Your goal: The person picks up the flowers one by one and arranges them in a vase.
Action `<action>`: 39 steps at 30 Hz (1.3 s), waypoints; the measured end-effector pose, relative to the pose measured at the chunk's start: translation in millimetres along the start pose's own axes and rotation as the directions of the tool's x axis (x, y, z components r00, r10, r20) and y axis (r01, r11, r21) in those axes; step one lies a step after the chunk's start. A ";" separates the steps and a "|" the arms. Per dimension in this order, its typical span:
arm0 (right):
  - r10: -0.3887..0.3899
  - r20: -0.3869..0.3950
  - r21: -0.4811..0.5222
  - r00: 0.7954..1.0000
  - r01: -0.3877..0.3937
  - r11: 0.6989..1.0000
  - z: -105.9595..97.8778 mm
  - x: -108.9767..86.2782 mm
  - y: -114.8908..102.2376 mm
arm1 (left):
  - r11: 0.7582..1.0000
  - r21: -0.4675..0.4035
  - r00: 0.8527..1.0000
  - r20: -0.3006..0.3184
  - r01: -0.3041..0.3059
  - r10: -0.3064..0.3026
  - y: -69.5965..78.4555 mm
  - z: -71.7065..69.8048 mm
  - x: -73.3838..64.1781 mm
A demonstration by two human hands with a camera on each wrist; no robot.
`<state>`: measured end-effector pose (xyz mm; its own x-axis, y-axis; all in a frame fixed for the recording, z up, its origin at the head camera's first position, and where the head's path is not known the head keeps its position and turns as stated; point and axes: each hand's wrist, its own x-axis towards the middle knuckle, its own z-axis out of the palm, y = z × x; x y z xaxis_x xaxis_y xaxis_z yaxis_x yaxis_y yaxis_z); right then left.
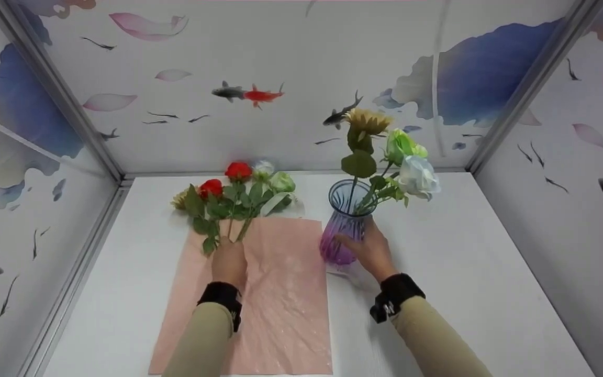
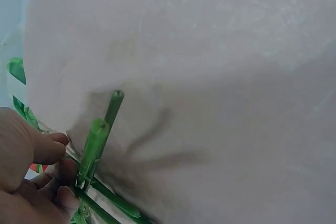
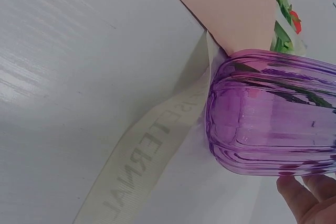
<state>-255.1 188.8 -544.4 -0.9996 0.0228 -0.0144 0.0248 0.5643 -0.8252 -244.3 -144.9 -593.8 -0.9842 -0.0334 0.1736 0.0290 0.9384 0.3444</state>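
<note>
Several flower stems are pinched in the left hand over pink paper, left of centre; the right hand grips the vase, right of centre. Gathering stems seems the step; next calls for keeping them bunched.

Looks forward and down from the head, farthest off, over table and back wall; peers close from the left wrist at green stems over pink paper; shows the purple vase sideways, close, from the right wrist; shares pink paper across all 3 views
</note>
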 end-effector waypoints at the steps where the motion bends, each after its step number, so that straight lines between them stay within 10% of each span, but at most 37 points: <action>1: -0.004 -0.002 0.001 1.000 0.004 1.000 0.1 -0.3 0.0 | 1.000 -0.013 1.000 -0.006 -0.001 0.001 -0.9 0.0 -0.1; 10: -0.006 0.008 0.015 1.000 0.006 1.000 -0.5 -2.5 -1.9 | 0.998 -0.055 0.999 -0.042 -0.016 0.013 -9.3 3.5 -0.4; 39: -0.002 0.003 -0.003 1.000 0.002 1.000 -0.6 -1.5 -2.0 | 0.974 -0.116 0.980 -0.019 0.197 -0.200 -4.3 -12.1 18.2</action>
<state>-253.7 188.2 -542.4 -0.9997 0.0196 -0.0148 0.0233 0.5666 -0.8237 -260.3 -153.6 -581.0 -0.9666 -0.2273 0.1188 -0.1452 0.8669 0.4768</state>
